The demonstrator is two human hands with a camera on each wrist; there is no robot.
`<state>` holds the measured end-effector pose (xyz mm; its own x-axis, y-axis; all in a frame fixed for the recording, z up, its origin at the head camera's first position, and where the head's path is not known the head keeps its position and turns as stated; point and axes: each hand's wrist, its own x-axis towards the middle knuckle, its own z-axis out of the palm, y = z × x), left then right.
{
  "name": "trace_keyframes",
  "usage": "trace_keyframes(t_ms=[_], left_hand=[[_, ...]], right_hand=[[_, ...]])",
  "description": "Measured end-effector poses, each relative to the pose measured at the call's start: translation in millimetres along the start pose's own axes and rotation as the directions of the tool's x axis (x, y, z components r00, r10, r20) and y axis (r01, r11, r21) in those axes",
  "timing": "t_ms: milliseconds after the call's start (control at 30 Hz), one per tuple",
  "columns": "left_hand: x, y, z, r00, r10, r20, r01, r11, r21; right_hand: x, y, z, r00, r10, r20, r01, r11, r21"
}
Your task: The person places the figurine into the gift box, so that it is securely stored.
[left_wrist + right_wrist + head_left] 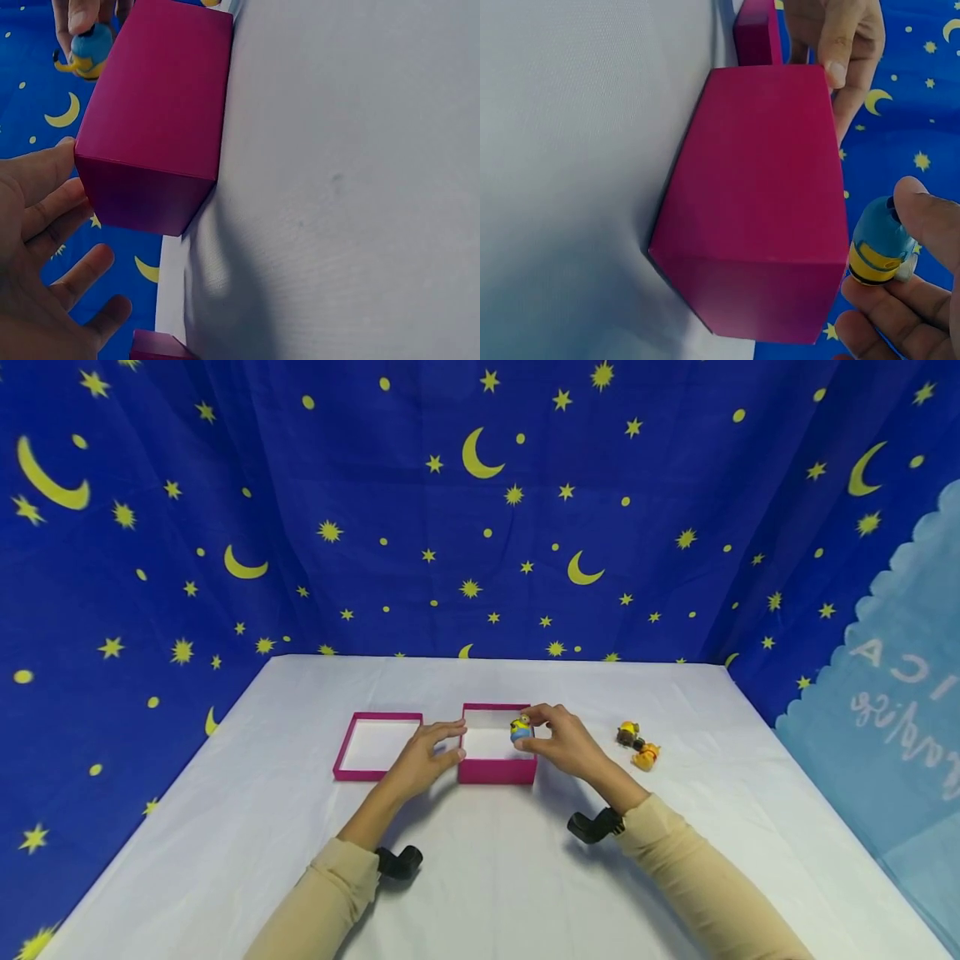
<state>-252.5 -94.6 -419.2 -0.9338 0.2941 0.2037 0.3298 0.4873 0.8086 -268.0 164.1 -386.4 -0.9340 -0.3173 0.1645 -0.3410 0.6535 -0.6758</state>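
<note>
A yellow and blue Minion figurine (520,729) hangs over the right part of a magenta open-topped box (497,772) with a white inside. My right hand (566,742) pinches it between thumb and fingers, as the right wrist view also shows, with the figurine (881,244) above the rim. On the box's left side, my left hand (422,760) touches the wall. Its thumb (46,166) lies along the top edge of the box (154,90), and the other fingers are spread and loosely bent.
Left of the box lies a shallow magenta lid (365,774), white inside up, partly behind my left hand. To the right, a yellow and brown figurine (628,732) and an orange figurine (647,757) lie close together on the white table (480,877). A starry blue curtain (420,510) stands behind.
</note>
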Motion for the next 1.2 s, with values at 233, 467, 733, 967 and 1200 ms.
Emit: trace_keyframes(t_ms=[233,467,733,967,1200], left_hand=[[-7.3,4.0,0.0,1.0,-0.003,-0.002,0.003,1.0,0.002],[-15.8,8.0,0.9,1.0,-0.002,-0.004,0.002,1.0,0.007],[-24.3,8.7,2.8,0.999,-0.051,0.014,0.051,0.999,-0.007],[-31.6,11.5,3.4,0.999,-0.048,0.017,0.048,0.999,-0.008],[-36.5,14.0,4.4,0.999,-0.052,0.006,0.052,0.999,-0.001]], right_hand=[[3.2,-8.4,8.7,1.0,0.004,0.004,-0.004,0.999,-0.032],[4.5,-15.8,15.8,0.999,0.025,0.036,-0.024,1.0,-0.009],[3.2,-19.0,24.7,0.998,-0.05,0.038,0.051,0.998,-0.044],[1.8,-23.2,32.0,0.996,-0.087,0.036,0.09,0.991,-0.097],[2.1,-25.7,38.1,0.99,-0.128,0.055,0.134,0.982,-0.133]])
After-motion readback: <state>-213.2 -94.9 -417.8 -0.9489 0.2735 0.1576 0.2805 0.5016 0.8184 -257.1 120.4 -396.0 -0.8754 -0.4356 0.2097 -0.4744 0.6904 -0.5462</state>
